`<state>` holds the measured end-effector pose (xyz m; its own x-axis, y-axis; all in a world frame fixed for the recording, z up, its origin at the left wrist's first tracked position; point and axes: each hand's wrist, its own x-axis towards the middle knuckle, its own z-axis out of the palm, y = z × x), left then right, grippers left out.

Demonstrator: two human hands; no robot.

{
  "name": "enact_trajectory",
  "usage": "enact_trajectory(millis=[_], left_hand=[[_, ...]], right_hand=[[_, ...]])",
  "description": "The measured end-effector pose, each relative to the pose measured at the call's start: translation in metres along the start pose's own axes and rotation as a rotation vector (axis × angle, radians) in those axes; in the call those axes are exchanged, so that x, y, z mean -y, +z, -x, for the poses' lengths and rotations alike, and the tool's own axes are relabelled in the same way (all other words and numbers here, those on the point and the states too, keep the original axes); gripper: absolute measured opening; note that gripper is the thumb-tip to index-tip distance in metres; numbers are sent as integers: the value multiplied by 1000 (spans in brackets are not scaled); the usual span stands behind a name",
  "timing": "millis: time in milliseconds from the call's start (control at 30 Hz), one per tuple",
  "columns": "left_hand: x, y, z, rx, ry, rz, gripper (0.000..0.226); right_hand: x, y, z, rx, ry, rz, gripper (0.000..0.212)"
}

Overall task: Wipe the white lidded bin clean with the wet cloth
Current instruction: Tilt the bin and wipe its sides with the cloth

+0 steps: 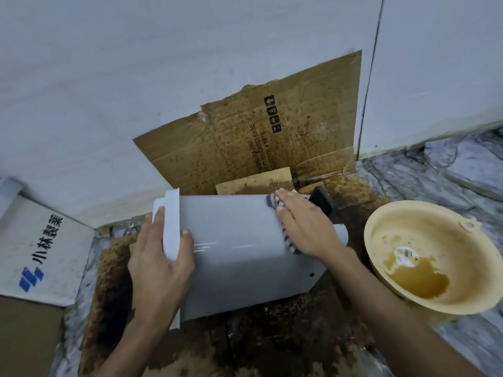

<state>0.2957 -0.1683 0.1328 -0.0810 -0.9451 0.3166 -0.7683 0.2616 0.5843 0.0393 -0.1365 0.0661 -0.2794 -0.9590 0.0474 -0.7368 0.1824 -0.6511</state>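
The white bin (239, 240) is lying on its side on stained, wet cardboard (272, 349) spread over the floor, its lid (170, 221) pointing left and its base end pointing right, close to the wall (136, 91). The left hand (160, 265) is clamping the lid end: its grip is closing around the lid's edge, thumb lying over the top left, fingers wrapping onto the bin's side. The right hand (302, 224) is lying flat and spread on the bin's upper face near the base end, pressing down on the cloth (273, 204), a blue-and-white piece showing past the fingertips and under the palm edge; this grip is open, pinning the cloth rather than curling round it. A black part (322, 201) is sticking out beyond the right hand at the bin's far end. A soiled cardboard sheet (258, 131) is leaning against the wall behind the bin. A yellow basin (381, 268) is sitting just to the right of the bin, holding murky brown water (416, 278). A white carton (40, 248) with blue print is lying to the left
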Motion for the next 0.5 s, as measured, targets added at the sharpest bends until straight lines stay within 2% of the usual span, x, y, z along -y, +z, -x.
enact_trajectory(millis=[133,233,333,433,500], left_hand=[[-11,7,-6,-9,24,6,69],[-14,8,-11,-5,43,9,68],[-13,7,-13,-5,36,13,68],[-14,5,-9,1,44,26,68],[-12,4,-8,5,48,23,69]], right_hand=[[10,-4,-39,-13,41,-48,41],[35,2,-17,-40,-134,-80,42],[32,13,29,-192,-198,-115,43],[-1,27,50,-417,-74,-123,41],[-15,28,50,-480,-3,-50,43]])
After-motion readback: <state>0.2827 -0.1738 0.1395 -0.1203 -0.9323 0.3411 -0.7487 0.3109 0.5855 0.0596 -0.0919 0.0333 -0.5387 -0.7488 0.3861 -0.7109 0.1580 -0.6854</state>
